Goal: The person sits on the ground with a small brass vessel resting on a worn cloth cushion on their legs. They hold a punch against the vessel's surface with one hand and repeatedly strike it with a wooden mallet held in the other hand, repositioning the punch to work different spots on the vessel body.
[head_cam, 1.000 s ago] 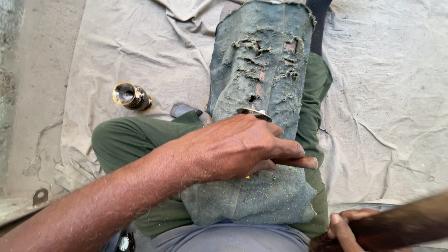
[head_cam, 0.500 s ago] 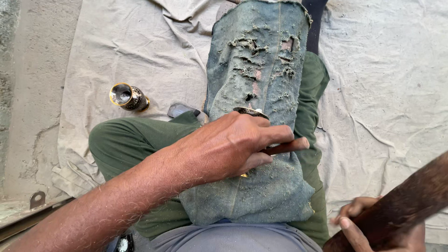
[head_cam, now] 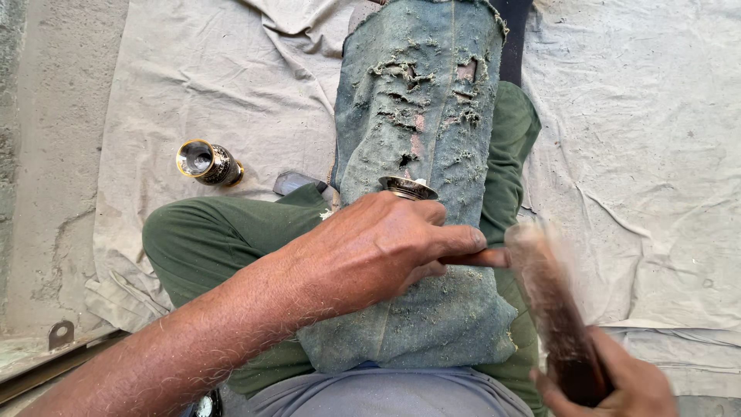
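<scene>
Far left on the cloth-covered floor (head_cam: 193, 93): small dark goblet with gold rim (head_cam: 207, 162) lying on its side, well apart from the work. Flat grey tool (head_cam: 297, 182) just beside the green-trousered knee (head_cam: 224, 232). Centre: frayed denim pad (head_cam: 424, 100) over the lap. Left hand (head_cam: 378, 247) clenched on a thin chisel-like tool (head_cam: 475, 258), a small metal cup (head_cam: 407, 188) pinned under it, rim showing at the far side. Right hand (head_cam: 610, 382) grasping a wooden mallet (head_cam: 552, 301), motion-blurred, head near the tool's end. Judging by this, striking work is mid-way; finish unclear, cup mostly hidden. Open cloth right and far; concrete edge left.
</scene>
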`<action>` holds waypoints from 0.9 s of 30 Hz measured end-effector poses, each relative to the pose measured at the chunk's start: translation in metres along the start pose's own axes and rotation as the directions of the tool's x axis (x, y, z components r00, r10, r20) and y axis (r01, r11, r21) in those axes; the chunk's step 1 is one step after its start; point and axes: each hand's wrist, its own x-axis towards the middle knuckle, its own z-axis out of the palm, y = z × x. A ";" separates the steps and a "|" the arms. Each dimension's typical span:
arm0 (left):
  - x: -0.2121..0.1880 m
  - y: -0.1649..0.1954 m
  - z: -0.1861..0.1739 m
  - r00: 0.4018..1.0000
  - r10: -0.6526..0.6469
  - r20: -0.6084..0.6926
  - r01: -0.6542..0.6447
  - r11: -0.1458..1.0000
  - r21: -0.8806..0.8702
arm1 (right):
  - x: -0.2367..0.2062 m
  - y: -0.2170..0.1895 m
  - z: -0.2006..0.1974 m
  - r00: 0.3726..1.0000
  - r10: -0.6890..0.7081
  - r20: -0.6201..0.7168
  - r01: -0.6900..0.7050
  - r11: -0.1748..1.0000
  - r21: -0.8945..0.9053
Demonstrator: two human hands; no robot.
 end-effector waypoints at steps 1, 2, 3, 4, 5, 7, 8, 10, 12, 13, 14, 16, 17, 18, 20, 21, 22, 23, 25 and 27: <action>-0.001 0.004 -0.003 1.000 0.019 0.003 -0.019 1.000 0.011 | -0.002 0.003 0.007 0.999 -0.026 -0.032 0.028 0.998 0.059; -0.003 0.007 -0.007 0.999 0.043 0.006 -0.043 0.999 0.025 | -0.003 0.008 0.012 0.997 -0.052 -0.064 0.059 0.992 0.115; -0.005 0.009 -0.011 0.998 0.064 0.005 -0.064 0.997 0.039 | -0.007 0.011 0.024 0.974 -0.072 -0.215 0.131 0.952 0.276; -0.008 0.012 -0.015 0.992 0.086 -0.089 -0.089 0.996 -0.026 | -0.007 0.016 0.033 0.934 -0.061 -0.352 0.214 0.885 0.413; -0.012 0.015 -0.018 0.978 0.101 -0.180 -0.120 0.988 -0.093 | -0.004 0.021 0.039 0.952 -0.017 -0.304 0.203 0.780 0.592; -0.012 0.015 -0.020 0.960 0.088 -0.265 -0.128 0.982 -0.139 | 0.008 0.031 0.050 0.977 0.050 -0.208 0.163 0.457 0.874; -0.011 0.013 -0.021 0.960 0.059 -0.272 -0.094 0.989 -0.116 | 0.022 0.035 0.055 0.988 0.101 -0.117 0.056 0.471 0.880; -0.009 0.008 -0.019 0.964 0.015 -0.266 -0.042 0.994 -0.096 | 0.043 0.040 0.059 0.976 0.204 0.073 -0.165 0.477 0.863; -0.009 0.004 -0.013 0.970 -0.030 -0.241 0.003 0.994 -0.111 | 0.054 0.043 0.056 0.975 0.202 0.090 -0.183 0.513 0.839; -0.009 0.003 -0.009 0.967 -0.073 -0.242 0.044 0.991 -0.124 | 0.055 0.043 0.053 0.972 0.209 0.104 -0.202 0.529 0.824; -0.010 0.003 -0.004 0.963 -0.116 -0.242 0.084 0.987 -0.138 | 0.054 0.041 0.048 0.980 0.188 0.067 -0.165 0.574 0.802; -0.011 0.001 0.004 0.949 -0.156 -0.275 0.112 0.980 -0.166 | 0.045 0.034 0.034 0.991 0.131 -0.014 -0.076 0.657 0.750; -0.012 0.001 0.007 0.938 -0.155 -0.311 0.102 0.978 -0.181 | 0.040 0.028 0.027 0.993 0.001 -0.122 0.093 0.642 0.761; -0.013 0.001 0.009 0.925 -0.158 -0.347 0.093 0.976 -0.196 | 0.033 0.020 0.021 0.966 -0.128 -0.227 0.257 0.604 0.754; -0.011 0.001 0.013 0.909 -0.211 -0.359 0.121 0.959 -0.258 | 0.025 0.000 0.008 0.923 -0.260 -0.283 0.383 0.578 0.720; -0.010 0.001 0.014 0.903 -0.235 -0.360 0.132 0.949 -0.288 | 0.024 -0.012 0.001 0.934 -0.265 -0.238 0.354 0.613 0.707; -0.010 0.000 0.014 0.924 -0.184 -0.335 0.121 0.972 -0.202 | 0.023 -0.023 -0.006 0.944 -0.269 -0.190 0.323 0.648 0.689; -0.009 0.000 0.014 0.942 -0.136 -0.307 0.105 0.988 -0.116 | 0.019 -0.033 -0.013 0.944 -0.228 -0.237 0.327 0.725 0.606; -0.007 -0.001 0.013 0.964 -0.095 -0.249 0.100 0.995 0.006 | 0.016 -0.053 -0.026 0.925 -0.213 -0.316 0.336 0.846 0.414; -0.006 -0.001 0.012 0.973 -0.111 -0.200 0.130 0.988 0.084 | 0.018 -0.068 -0.037 0.885 -0.304 -0.352 0.387 0.901 0.195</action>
